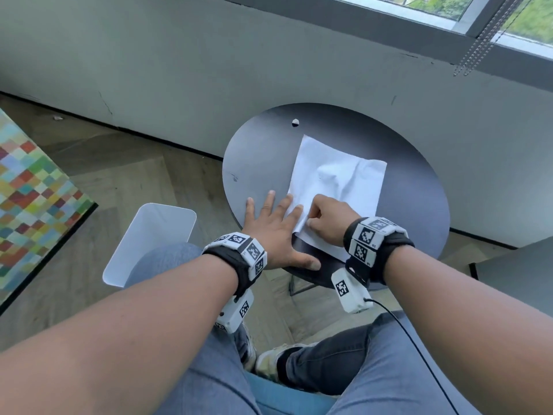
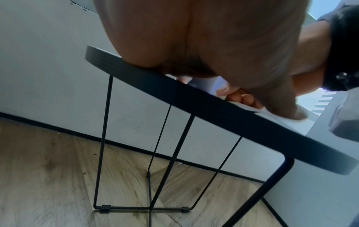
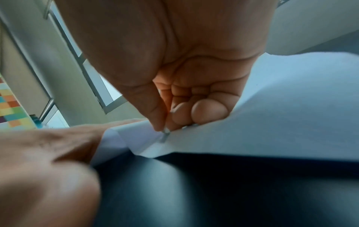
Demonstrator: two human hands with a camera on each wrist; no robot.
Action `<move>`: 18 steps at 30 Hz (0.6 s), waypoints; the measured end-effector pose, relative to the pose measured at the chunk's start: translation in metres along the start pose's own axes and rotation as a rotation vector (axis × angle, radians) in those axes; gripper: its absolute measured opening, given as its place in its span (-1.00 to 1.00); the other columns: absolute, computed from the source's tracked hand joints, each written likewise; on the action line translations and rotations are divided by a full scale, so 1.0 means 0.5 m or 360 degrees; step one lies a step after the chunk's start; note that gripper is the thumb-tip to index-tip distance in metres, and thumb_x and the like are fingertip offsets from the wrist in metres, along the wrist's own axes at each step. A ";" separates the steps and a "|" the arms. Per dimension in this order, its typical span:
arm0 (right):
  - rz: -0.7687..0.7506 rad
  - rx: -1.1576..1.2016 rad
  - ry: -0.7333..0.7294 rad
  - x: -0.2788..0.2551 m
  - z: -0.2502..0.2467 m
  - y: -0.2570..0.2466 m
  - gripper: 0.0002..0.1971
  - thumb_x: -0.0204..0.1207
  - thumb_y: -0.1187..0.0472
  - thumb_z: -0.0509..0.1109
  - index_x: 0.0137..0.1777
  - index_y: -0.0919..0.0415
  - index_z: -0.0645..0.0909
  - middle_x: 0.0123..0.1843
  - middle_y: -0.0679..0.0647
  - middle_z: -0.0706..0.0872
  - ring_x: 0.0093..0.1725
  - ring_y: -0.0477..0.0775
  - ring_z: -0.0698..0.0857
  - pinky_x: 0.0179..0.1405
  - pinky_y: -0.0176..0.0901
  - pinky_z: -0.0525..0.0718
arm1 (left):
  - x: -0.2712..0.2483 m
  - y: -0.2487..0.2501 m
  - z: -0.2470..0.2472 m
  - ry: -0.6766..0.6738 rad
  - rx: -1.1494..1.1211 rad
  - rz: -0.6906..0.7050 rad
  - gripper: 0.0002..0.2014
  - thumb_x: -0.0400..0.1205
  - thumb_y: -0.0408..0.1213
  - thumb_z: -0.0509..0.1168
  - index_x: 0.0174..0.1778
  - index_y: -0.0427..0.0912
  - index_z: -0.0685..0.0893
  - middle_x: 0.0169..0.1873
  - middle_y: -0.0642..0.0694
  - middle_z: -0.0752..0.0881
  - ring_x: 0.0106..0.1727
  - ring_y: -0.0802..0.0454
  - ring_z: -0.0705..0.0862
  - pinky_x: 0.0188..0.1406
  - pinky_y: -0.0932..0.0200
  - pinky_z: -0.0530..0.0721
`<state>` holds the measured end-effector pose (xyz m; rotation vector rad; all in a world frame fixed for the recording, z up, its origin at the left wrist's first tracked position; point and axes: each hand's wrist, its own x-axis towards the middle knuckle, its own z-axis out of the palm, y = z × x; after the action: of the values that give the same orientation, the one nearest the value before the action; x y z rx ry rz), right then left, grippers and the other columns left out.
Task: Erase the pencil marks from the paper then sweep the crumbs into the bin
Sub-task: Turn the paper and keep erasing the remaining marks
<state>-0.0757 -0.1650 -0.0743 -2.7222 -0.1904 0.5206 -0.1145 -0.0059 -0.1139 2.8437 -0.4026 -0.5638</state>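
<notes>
A white sheet of paper (image 1: 338,187) lies on the round dark table (image 1: 329,130), buckled up in its middle. My left hand (image 1: 278,217) rests flat on the table with its fingers spread, two fingertips on the sheet's left edge. My right hand (image 1: 312,217) is curled, and its thumb and fingers pinch a fold at that same near-left edge of the paper (image 3: 272,122), seen close in the right wrist view. A small white eraser (image 1: 295,122) sits alone at the table's far side. The white bin (image 1: 149,244) stands on the floor left of the table, beside my left knee.
A grey wall runs close behind the table. A multicoloured checked panel (image 1: 30,190) lies at the far left, and a grey piece of furniture (image 1: 508,265) stands at the right. Thin black legs (image 2: 104,138) hold up the table over a wooden floor.
</notes>
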 end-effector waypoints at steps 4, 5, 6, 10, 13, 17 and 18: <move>0.0011 0.0194 -0.0148 -0.035 0.003 0.034 -0.95 0.45 0.19 0.39 -0.13 0.07 0.58 -0.20 0.01 0.73 -0.20 0.09 0.68 -0.26 -0.12 0.62 | 0.002 -0.001 0.000 0.0052 -0.0107 -0.0051 0.19 0.34 0.75 -0.09 0.81 0.11 -0.09 0.80 0.06 -0.27 0.77 -0.07 -0.42 0.63 -0.48 -0.39; 0.0000 0.0240 -0.0203 -0.045 0.003 0.042 -0.95 0.44 0.19 0.40 -0.14 0.08 0.58 -0.21 0.02 0.72 -0.24 0.09 0.67 -0.28 -0.08 0.66 | 0.002 0.001 0.003 0.0070 -0.0078 -0.0056 0.18 0.35 0.75 -0.07 0.80 0.12 -0.09 0.80 0.06 -0.27 0.77 -0.08 -0.41 0.63 -0.48 -0.39; -0.0002 0.0273 -0.0240 -0.054 0.002 0.048 -0.95 0.45 0.19 0.41 -0.14 0.09 0.59 -0.22 0.04 0.72 -0.26 0.10 0.67 -0.28 -0.02 0.71 | 0.000 0.003 0.006 0.0081 -0.0045 -0.0061 0.18 0.34 0.74 -0.05 0.80 0.13 -0.09 0.80 0.05 -0.26 0.77 -0.09 -0.41 0.63 -0.49 -0.39; 0.0064 0.0502 -0.0137 -0.072 -0.006 0.060 -0.92 0.52 0.25 0.42 -0.09 0.20 0.56 -0.32 0.12 0.70 -0.39 0.12 0.66 -0.42 -0.01 0.71 | -0.003 0.011 0.011 0.0096 0.0011 -0.0081 0.20 0.32 0.73 0.04 0.80 0.14 -0.13 0.79 0.04 -0.22 0.77 -0.12 -0.39 0.62 -0.51 -0.36; 0.0082 0.0524 -0.0085 -0.076 -0.013 0.051 -0.91 0.53 0.21 0.40 -0.06 0.18 0.54 -0.34 0.12 0.72 -0.43 0.07 0.66 -0.46 -0.09 0.67 | -0.005 0.012 0.017 0.0098 0.0036 -0.0089 0.20 0.34 0.74 -0.03 0.79 0.12 -0.20 0.79 0.04 -0.28 0.77 -0.13 -0.41 0.62 -0.52 -0.34; 0.0008 0.0196 -0.0133 -0.071 -0.003 0.026 -0.93 0.53 0.17 0.39 -0.05 0.12 0.57 -0.26 0.01 0.73 -0.27 0.04 0.70 -0.31 -0.14 0.64 | -0.009 0.019 0.020 0.0089 0.0036 -0.0117 0.20 0.37 0.72 -0.03 0.79 0.08 -0.26 0.78 0.04 -0.35 0.76 -0.13 -0.42 0.63 -0.50 -0.35; -0.0011 0.0080 -0.0106 -0.064 0.000 0.020 -0.93 0.54 0.16 0.38 -0.04 0.11 0.58 -0.20 0.00 0.73 -0.18 0.05 0.70 -0.21 -0.12 0.64 | -0.008 0.019 0.019 0.0085 0.0026 -0.0121 0.21 0.38 0.72 -0.01 0.79 0.07 -0.27 0.78 0.04 -0.35 0.76 -0.12 -0.42 0.63 -0.50 -0.35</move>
<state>-0.1043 -0.1806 -0.0673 -2.6567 -0.2008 0.6060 -0.1241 -0.0152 -0.1188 2.8927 -0.2924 -0.4993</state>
